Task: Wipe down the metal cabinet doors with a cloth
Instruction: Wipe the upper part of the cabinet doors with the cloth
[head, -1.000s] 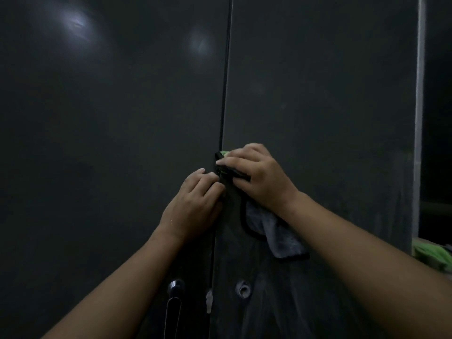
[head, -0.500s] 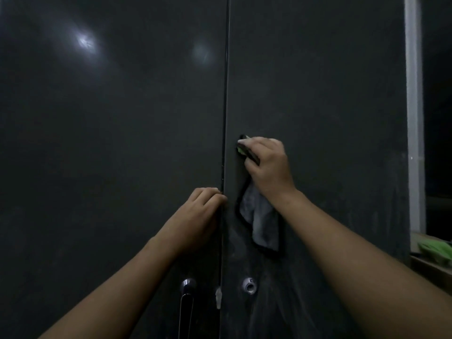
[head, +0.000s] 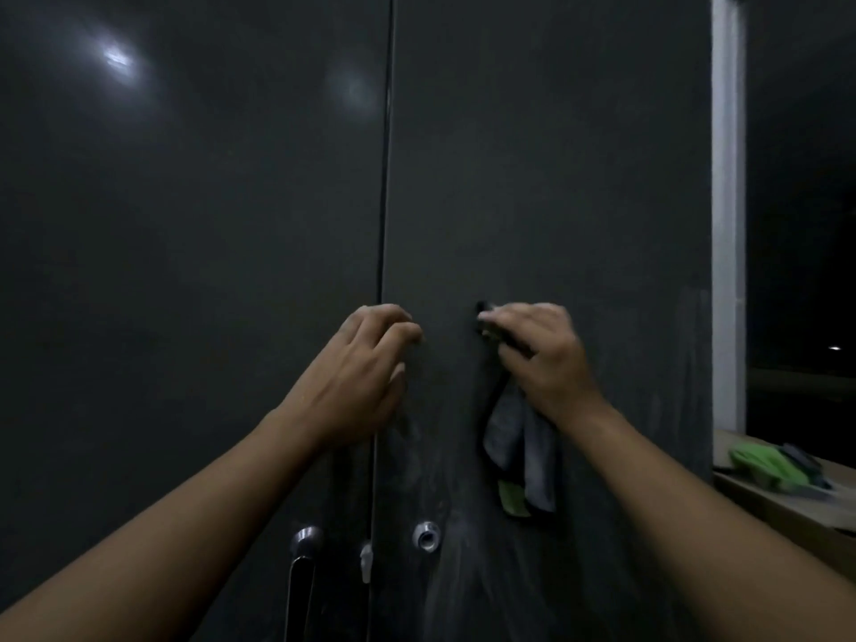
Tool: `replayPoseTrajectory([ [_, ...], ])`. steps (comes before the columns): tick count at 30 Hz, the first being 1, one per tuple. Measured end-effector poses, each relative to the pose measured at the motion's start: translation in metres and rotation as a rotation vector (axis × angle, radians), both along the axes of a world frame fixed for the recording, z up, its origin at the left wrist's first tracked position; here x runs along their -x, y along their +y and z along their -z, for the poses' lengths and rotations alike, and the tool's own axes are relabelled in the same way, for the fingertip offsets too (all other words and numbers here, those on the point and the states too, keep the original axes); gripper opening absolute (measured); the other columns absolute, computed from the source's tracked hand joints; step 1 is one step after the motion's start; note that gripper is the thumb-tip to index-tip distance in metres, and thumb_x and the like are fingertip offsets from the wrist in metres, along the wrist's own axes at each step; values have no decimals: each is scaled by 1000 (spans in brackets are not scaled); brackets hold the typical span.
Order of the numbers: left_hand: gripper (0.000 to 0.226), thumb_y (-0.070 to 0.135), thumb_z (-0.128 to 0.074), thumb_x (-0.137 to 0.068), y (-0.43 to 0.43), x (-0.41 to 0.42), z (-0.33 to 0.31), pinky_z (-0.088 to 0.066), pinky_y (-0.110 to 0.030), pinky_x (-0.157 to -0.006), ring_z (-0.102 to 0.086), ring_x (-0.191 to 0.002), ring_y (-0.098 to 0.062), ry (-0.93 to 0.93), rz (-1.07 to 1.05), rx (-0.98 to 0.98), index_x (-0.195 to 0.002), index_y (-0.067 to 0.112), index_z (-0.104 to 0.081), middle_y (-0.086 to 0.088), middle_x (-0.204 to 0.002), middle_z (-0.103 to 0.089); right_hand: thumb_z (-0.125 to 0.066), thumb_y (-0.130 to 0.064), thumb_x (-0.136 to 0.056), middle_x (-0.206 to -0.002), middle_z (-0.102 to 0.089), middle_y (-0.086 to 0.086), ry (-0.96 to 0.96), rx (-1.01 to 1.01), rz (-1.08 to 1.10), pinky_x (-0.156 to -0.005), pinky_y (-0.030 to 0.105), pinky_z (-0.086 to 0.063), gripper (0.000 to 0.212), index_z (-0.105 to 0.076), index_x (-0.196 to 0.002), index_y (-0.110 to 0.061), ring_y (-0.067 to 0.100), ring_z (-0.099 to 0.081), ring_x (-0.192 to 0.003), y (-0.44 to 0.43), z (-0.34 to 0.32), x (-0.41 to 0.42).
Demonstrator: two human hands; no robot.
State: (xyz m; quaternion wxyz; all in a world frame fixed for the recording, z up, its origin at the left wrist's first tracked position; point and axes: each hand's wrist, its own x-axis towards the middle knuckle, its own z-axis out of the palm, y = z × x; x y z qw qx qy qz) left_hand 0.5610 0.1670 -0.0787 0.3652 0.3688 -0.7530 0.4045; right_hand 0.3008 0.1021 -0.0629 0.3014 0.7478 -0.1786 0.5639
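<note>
Where the two dark grey metal cabinet doors meet, a thin vertical seam point(head: 384, 178) runs down mid-frame. The left hand point(head: 366, 363) sits on it, fingers loosely bent, tips on the right door point(head: 556, 178), grasping nothing. Just right and apart from it, the right hand point(head: 546, 359) clutches a grey cloth with a green underside point(head: 523, 447) against that door, its loose end hanging below the wrist. Bare panel spreads above both hands, out to a white upright frame point(head: 728, 224) at right. The left door point(head: 185, 271) is glossy; pale streaks dull the right one low down. Bottom centre: a chrome handle point(head: 301, 576) and a round metal lock point(head: 427, 536). A green rag point(head: 769, 465) lies on a wooden ledge point(head: 787, 507), lower right.
</note>
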Motion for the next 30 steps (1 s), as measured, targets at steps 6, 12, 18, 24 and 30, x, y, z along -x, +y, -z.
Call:
replayPoseTrajectory([
  [6,43,25,-45,-89,-24,44,-32,-27,-48,-118,-44,-122,-29,-42,-25,42,-130,14,-50,-11,-131,-47,-57,-9,-87,-126,-68,4,-612,-139,58,-105,26,-35,40,-69,-125,-13,27,-60,-116,-19,-44,48],
  [12,31,25,-40,-97,-52,50,-21,-16,-45,-123,-39,-135,-29,38,-39,109,-124,12,-49,-12,-135,-45,-51,-31,-95,-152,-47,8,-473,-173,122,-116,22,-19,53,-53,-144,-12,28,-35,-140,-36,-25,28],
  [18,31,25,-40,-97,-62,53,-15,-19,-46,-123,-42,-136,-34,60,-66,174,-121,10,-52,-16,-136,-47,-53,-34,-98,-141,-59,-6,-237,-21,133,-98,40,-46,38,-66,-131,-20,22,-52,-122,-33,-8,14],
  [24,31,27,-37,-98,-60,52,-15,-21,-46,-122,-42,-136,-34,47,-63,164,-120,10,-51,-17,-137,-48,-64,-13,-92,-140,-61,-3,219,208,127,-88,43,-46,35,-71,-126,-18,24,-59,-115,-39,21,32],
  [30,32,29,-36,-97,-60,53,-14,-25,-49,-120,-43,-135,-34,54,-59,172,-120,11,-51,-16,-137,-49,-63,-1,-96,-129,-68,7,-1,247,113,-108,33,-40,30,-71,-123,-9,32,-64,-108,-46,-10,30],
])
